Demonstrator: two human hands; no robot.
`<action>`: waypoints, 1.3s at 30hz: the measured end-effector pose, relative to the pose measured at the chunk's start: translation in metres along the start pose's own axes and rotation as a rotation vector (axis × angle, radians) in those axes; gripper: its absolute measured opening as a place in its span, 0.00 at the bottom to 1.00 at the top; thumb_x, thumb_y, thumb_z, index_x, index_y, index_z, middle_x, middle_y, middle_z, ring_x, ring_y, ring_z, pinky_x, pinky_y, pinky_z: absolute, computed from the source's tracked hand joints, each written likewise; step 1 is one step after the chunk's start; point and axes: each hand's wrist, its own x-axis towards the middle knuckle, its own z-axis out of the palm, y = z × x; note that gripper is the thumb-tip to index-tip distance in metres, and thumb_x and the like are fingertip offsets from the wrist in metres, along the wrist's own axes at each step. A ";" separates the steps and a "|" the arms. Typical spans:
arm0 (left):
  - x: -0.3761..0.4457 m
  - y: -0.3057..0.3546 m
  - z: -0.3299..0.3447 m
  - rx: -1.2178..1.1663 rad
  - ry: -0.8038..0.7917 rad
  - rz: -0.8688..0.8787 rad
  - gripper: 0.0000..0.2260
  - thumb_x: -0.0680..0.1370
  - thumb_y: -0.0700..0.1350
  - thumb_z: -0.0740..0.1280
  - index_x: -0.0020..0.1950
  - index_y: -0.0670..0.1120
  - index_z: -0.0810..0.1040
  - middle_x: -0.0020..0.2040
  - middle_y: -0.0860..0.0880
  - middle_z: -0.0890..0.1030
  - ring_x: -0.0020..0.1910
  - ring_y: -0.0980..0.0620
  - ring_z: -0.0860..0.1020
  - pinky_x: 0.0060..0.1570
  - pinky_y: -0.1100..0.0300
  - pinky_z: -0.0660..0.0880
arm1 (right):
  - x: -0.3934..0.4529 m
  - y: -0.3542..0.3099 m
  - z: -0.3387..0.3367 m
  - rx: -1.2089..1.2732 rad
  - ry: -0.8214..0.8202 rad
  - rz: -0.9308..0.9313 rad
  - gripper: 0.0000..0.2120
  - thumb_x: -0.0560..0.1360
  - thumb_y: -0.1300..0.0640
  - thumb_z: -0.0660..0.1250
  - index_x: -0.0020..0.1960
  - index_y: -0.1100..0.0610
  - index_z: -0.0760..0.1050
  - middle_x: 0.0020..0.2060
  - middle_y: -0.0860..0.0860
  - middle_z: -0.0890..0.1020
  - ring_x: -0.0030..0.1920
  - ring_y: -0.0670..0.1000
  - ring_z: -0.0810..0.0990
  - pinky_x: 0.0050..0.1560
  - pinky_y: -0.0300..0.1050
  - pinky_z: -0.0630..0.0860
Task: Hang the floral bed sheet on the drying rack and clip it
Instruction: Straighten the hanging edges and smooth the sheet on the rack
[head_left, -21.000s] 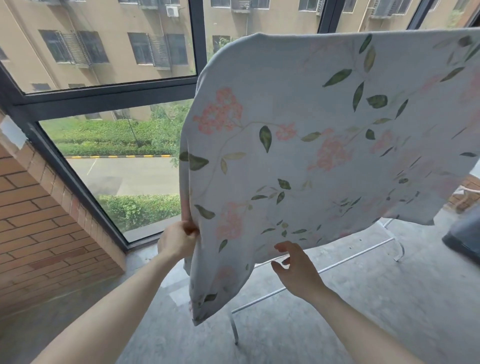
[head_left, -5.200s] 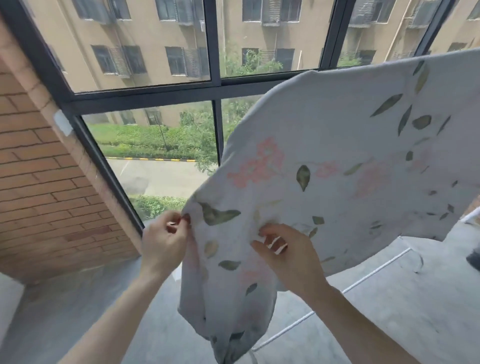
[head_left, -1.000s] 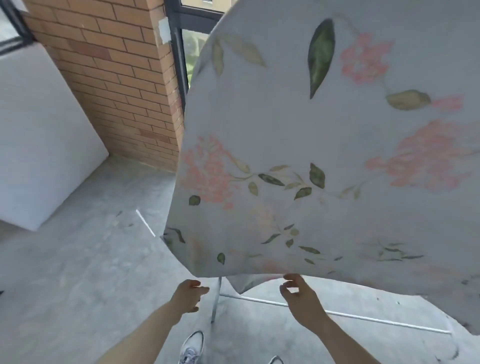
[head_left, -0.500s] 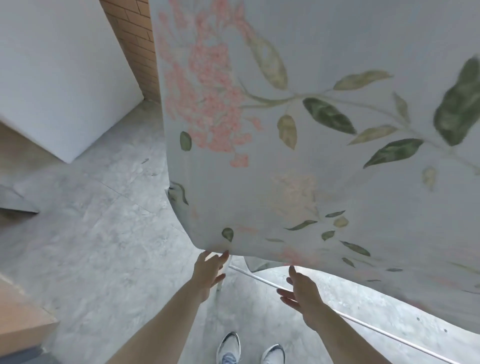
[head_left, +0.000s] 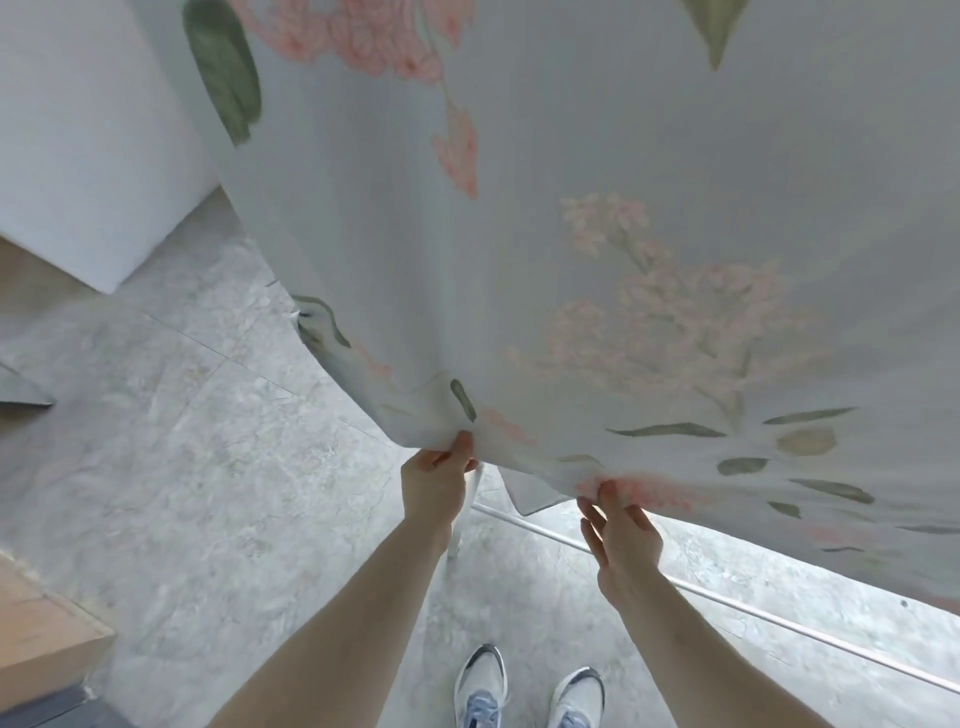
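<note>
**Grey Floor, White Wall, Daylight from the Right**

The floor (head_left: 197, 467) is mottled grey concrete or stone, scored by thin straight joint lines. A plain white wall panel (head_left: 78, 156) fills the upper left, its lower edge meeting the floor at a slant. At the lower left corner sits the edge of a wooden piece of furniture (head_left: 47, 644), light brown, with a dark grey strip below it. Strong daylight brightens the floor at the right.

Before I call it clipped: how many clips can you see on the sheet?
0. None show on the sheet, whose lower edge the left hand and right hand pinch; its top is out of view.
</note>
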 end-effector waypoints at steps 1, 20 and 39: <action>0.007 0.000 0.005 0.027 0.012 0.024 0.12 0.77 0.51 0.74 0.38 0.46 0.84 0.39 0.51 0.87 0.48 0.48 0.86 0.55 0.48 0.80 | 0.006 0.003 0.003 -0.002 0.015 -0.008 0.07 0.80 0.54 0.73 0.46 0.56 0.79 0.45 0.50 0.86 0.41 0.45 0.87 0.41 0.41 0.79; 0.087 -0.052 0.048 0.349 0.064 0.001 0.17 0.77 0.52 0.73 0.30 0.46 0.78 0.26 0.54 0.82 0.42 0.49 0.87 0.51 0.50 0.83 | 0.102 0.044 0.002 -0.074 0.155 -0.037 0.11 0.79 0.53 0.73 0.42 0.56 0.76 0.48 0.52 0.86 0.41 0.48 0.87 0.37 0.42 0.79; 0.029 -0.080 0.016 0.560 -0.109 -0.142 0.07 0.77 0.49 0.75 0.51 0.47 0.84 0.43 0.48 0.86 0.46 0.48 0.86 0.46 0.50 0.85 | 0.069 0.052 -0.068 -0.776 -0.023 -0.162 0.16 0.80 0.43 0.68 0.62 0.51 0.76 0.47 0.46 0.86 0.46 0.49 0.86 0.49 0.51 0.84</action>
